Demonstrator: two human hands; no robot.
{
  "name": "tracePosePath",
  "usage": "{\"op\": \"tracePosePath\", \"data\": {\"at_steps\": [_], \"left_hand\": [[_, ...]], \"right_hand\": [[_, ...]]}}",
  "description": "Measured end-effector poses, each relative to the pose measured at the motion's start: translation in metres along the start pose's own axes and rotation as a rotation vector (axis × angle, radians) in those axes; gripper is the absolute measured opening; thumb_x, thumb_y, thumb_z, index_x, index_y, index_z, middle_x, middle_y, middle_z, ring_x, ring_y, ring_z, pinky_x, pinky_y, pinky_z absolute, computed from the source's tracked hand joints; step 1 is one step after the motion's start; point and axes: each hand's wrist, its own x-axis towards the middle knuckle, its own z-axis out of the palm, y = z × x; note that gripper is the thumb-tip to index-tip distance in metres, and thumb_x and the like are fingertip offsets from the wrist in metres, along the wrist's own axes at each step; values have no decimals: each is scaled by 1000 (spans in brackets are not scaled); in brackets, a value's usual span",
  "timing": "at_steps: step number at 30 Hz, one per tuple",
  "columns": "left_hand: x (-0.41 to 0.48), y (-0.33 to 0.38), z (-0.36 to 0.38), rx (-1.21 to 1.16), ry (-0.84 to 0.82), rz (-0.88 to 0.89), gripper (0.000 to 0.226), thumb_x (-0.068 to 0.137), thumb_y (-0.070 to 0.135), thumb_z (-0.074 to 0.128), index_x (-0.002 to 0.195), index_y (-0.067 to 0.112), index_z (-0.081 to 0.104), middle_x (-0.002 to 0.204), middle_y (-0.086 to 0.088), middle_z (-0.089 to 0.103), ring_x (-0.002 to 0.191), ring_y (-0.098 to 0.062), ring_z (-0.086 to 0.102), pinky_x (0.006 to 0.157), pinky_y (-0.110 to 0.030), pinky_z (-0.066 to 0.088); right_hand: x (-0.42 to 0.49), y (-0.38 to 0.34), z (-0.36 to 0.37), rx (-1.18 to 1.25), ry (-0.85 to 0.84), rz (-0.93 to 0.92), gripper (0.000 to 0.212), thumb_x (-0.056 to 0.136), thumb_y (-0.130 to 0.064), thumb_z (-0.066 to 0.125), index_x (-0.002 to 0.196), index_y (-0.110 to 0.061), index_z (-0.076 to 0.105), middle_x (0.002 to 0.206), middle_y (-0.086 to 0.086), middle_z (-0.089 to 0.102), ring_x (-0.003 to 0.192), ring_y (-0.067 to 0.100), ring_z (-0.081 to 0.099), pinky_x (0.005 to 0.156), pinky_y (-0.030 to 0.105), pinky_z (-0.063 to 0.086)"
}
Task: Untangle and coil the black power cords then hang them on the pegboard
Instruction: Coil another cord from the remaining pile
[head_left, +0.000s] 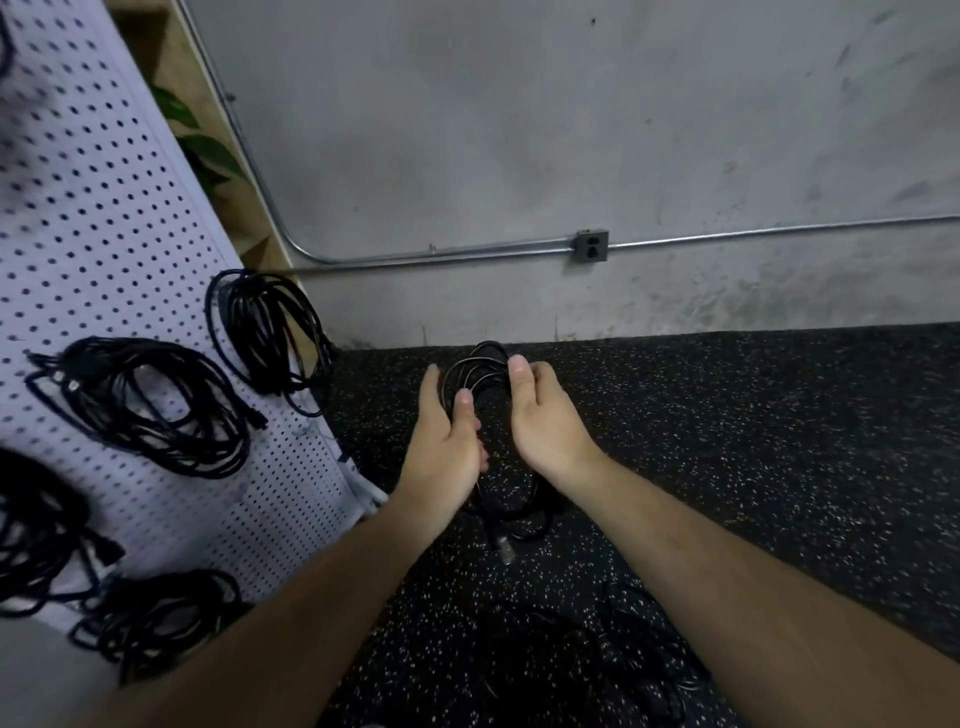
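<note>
Where the speckled black rubber floor lay nearest the camera, a loose tangle of cords rested on it. Above it, both hands held a coiled black cord clear of the floor, an oval of several thin, glossy loops. The left hand gripped the coil's left side, thumb pressed across the strands, fingers curled behind. The right hand gripped the right side, thumb upright, fingers curled behind. A plug end hung below the coil. At left, the perforated white pegboard carried several round black coils. Beyond, a metal conduit and outlet box ran along the rough grey concrete wall.
</note>
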Motion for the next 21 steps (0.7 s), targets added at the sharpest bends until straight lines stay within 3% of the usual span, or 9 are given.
{"op": "tracePosePath", "data": {"at_steps": [2, 5, 6, 9, 11, 13, 16, 19, 21], "left_hand": [[-6, -4, -13, -45, 73, 48, 65, 106, 45, 43, 159, 39, 6, 100, 1, 67, 64, -1, 69, 65, -26, 60], [6, -8, -37, -162, 140, 19, 51, 105, 59, 28, 154, 49, 23, 129, -2, 63, 96, -15, 73, 78, -32, 59], [11, -9, -43, -164, 110, -18, 50, 106, 57, 23, 152, 42, 37, 128, -3, 66, 99, -16, 72, 83, -33, 57], [8, -13, -48, -64, 60, -96, 56, 110, 45, 24, 120, 11, 68, 89, -11, 75, 72, -10, 69, 71, -25, 50], [-1, -23, -49, 36, 64, -116, 47, 111, 35, 27, 108, 3, 61, 88, -13, 69, 70, -8, 63, 66, -15, 45], [-12, -39, -54, 115, 31, -134, 35, 111, 35, 30, 123, 10, 52, 108, -7, 60, 85, -8, 57, 70, -12, 41], [-28, -69, -68, 187, -10, -195, 46, 110, 38, 33, 144, 8, 37, 123, 0, 47, 94, -2, 49, 77, -12, 37], [-43, -104, -84, 223, -63, -312, 53, 110, 39, 33, 151, 6, 28, 145, -12, 48, 126, -24, 51, 92, -21, 32], [-47, -122, -99, 222, -51, -375, 51, 110, 40, 31, 150, 9, 29, 147, -14, 48, 133, -31, 49, 94, -24, 34]], "right_hand": [[-6, -1, 14, 24, -7, -23, 37, 109, -44, 30, 111, -14, 51, 88, -8, 58, 79, 1, 54, 75, 27, 37], [-8, -2, 31, 25, -43, -52, 37, 109, -44, 30, 107, -18, 55, 88, -10, 59, 82, 0, 54, 70, 27, 38], [-8, -2, 35, 29, -62, -63, 39, 109, -45, 30, 110, -18, 58, 91, -10, 61, 85, 1, 57, 71, 26, 40], [-7, -1, 48, 50, -85, -65, 42, 109, -44, 29, 115, -17, 61, 94, -9, 67, 89, 4, 62, 74, 22, 45], [-9, 3, 61, 42, -120, -56, 43, 110, -43, 28, 112, -15, 60, 90, -8, 66, 85, 5, 61, 74, 26, 44], [-14, 9, 79, 17, -173, -37, 45, 110, -43, 27, 114, -13, 59, 94, -5, 63, 90, 12, 60, 80, 29, 41], [-27, 28, 117, -23, -273, 20, 45, 110, -42, 25, 119, -11, 57, 101, 1, 62, 100, 19, 59, 86, 32, 42], [-43, 51, 156, -68, -373, 48, 40, 110, -40, 25, 109, -13, 55, 96, 3, 63, 100, 26, 63, 87, 36, 46], [-49, 55, 174, -65, -458, 51, 37, 110, -40, 25, 108, -17, 55, 101, 1, 63, 104, 24, 62, 88, 32, 43]]}}
